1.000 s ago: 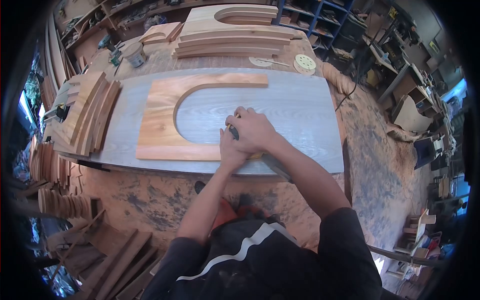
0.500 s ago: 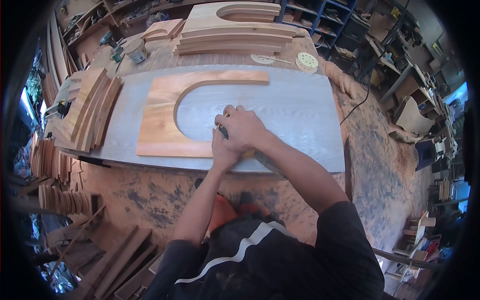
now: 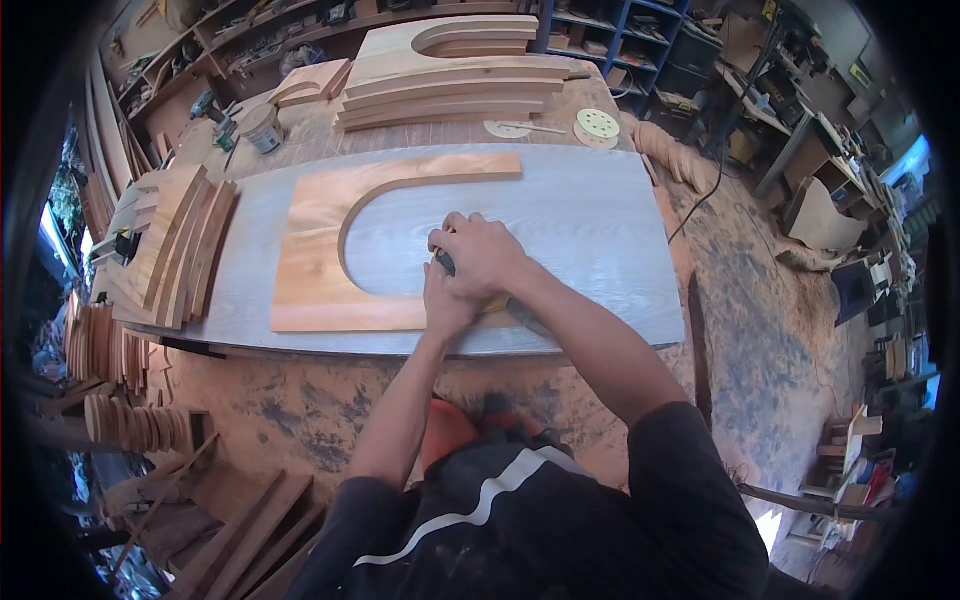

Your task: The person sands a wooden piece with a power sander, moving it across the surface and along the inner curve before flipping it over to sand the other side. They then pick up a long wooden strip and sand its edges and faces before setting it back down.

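Observation:
Both my hands are closed over a mostly hidden palm sander [image 3: 445, 262]; only dark and yellow bits of it show between the fingers. My right hand [image 3: 487, 255] lies on top, its fingers curled over the tool. Nearer to me, my left hand [image 3: 450, 303] grips it from the side. Beneath them is a U-shaped wooden panel [image 3: 312, 245], lying flat with its opening to the right. The hands cover part of its near arm. A grey part [image 3: 528, 318] sticks out behind my right wrist.
The panel lies on a grey board [image 3: 600, 240]. Curved wooden pieces [image 3: 185, 245] are stacked at left, and more U-shaped pieces [image 3: 450, 85] at the back. Sanding discs [image 3: 597, 127], a tub [image 3: 262, 128] and a drill [image 3: 210, 107] stand behind. A cable [image 3: 708, 190] hangs at right.
The view has tilted up a little, so the bench sits lower and further left in it. Against the panel, my hands have shifted slightly away and to the right, keeping their grip.

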Demonstrator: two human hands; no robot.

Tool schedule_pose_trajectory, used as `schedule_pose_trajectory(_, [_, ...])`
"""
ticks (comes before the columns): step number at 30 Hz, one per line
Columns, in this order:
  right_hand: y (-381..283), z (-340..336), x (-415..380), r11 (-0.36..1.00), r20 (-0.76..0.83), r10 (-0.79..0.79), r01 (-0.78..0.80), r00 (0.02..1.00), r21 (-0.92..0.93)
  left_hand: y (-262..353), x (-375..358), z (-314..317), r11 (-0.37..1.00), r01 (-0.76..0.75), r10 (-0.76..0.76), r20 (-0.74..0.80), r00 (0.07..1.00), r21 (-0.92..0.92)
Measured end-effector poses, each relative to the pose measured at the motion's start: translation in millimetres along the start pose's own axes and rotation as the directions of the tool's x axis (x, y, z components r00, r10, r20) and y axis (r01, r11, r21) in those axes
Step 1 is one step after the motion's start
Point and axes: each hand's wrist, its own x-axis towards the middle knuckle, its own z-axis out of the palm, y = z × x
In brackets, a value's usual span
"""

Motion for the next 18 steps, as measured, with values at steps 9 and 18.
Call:
schedule_pose_trajectory(9, [25.3, -2.1, -38.2, 0.998, 0.005, 0.050, -0.050, 0.999, -0.023, 17.0, -6.0, 43.2, 0.995, -0.050, 0.055, 0.053, 0.997, -0.087])
schedule_pose_trajectory(18, [34.6, -10.1, -61.9, 0.984, 0.033, 0.146, -0.142, 0.989, -0.112, 50.3, -7.9, 51.7, 0.964, -0.079, 0.100, 0.072, 0.992, -0.255])
